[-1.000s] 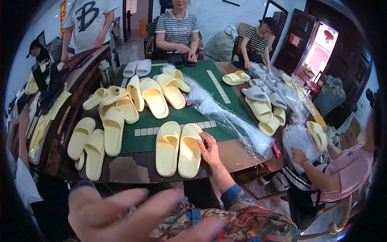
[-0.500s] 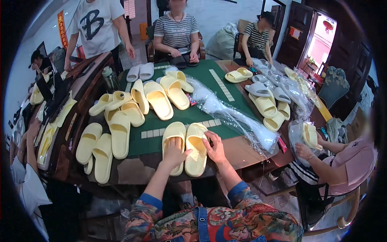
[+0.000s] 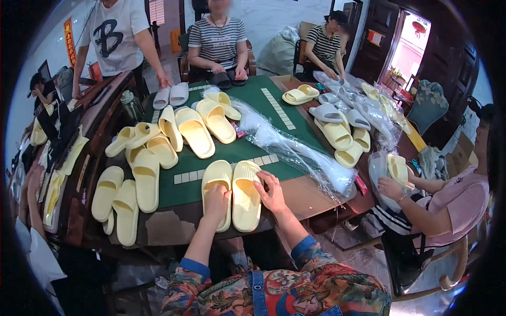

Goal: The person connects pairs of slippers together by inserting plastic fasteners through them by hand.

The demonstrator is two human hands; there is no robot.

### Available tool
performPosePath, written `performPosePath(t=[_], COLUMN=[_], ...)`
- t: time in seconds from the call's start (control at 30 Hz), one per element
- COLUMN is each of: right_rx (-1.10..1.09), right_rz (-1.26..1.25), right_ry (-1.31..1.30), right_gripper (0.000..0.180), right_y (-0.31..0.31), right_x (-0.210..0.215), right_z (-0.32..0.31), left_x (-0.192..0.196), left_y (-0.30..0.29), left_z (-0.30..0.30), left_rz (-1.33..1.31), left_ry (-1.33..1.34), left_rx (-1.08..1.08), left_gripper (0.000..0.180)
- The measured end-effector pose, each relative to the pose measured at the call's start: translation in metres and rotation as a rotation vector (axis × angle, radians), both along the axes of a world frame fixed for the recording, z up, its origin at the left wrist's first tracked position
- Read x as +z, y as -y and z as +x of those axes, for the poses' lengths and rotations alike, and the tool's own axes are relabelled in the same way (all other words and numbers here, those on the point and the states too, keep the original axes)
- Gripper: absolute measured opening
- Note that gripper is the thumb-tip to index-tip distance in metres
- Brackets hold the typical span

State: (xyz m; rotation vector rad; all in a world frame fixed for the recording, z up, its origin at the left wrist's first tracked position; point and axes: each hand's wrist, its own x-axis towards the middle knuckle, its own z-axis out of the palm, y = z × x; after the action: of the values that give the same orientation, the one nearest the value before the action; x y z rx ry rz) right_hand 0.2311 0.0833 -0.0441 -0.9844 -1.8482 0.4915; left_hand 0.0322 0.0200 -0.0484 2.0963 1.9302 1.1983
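Observation:
A pair of pale yellow slippers lies side by side at the near edge of the table, toes pointing away from me. Into the opening of the left slipper (image 3: pixel 223 174) reaches my left hand (image 3: pixel 216 201); it is closed, thumb folded in, its fingertips hidden, and whatever it may hold cannot be made out. My right hand (image 3: pixel 271 190) rests against the outer side of the right slipper (image 3: pixel 245 208), fingers stretched and apart. More yellow slippers (image 3: pixel 145 181) stand and overlap in a cluster to the left.
The table has a green top (image 3: pixel 253 146) with rows of white tiles (image 3: pixel 276 108). Clear plastic packaging (image 3: pixel 295 152) stretches across it. Grey and yellow slippers (image 3: pixel 337 131) lie to the right. A person (image 3: pixel 448 203) at right handles a bagged yellow slipper; others sit or stand beyond.
My left hand has drawn back a little in the left slipper, and its thumb has folded in. My right hand stays by the right slipper. The whole view has shifted slightly.

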Motion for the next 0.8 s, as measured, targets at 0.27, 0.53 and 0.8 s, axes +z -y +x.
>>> performPosePath(t=[0.27, 0.53, 0.8], right_rx=[0.017, -0.002, 0.274], right_rz=[-0.039, -0.017, 0.282], right_ry=[-0.016, 0.029, 0.218], right_gripper=[0.038, 0.038, 0.046], right_y=[0.000, 0.001, 0.035], right_x=[0.000, 0.005, 0.031], right_z=[0.000, -0.003, -0.028], left_x=[0.035, 0.048, 0.034], left_y=[0.031, 0.030, 0.028], left_z=[-0.003, 0.010, 0.017], left_rz=[-0.286, -0.072, 0.208], left_ry=[-0.282, 0.587, 0.513], left_rx=[-0.076, -0.190, -0.266], left_gripper=[0.031, 0.020, 0.012])
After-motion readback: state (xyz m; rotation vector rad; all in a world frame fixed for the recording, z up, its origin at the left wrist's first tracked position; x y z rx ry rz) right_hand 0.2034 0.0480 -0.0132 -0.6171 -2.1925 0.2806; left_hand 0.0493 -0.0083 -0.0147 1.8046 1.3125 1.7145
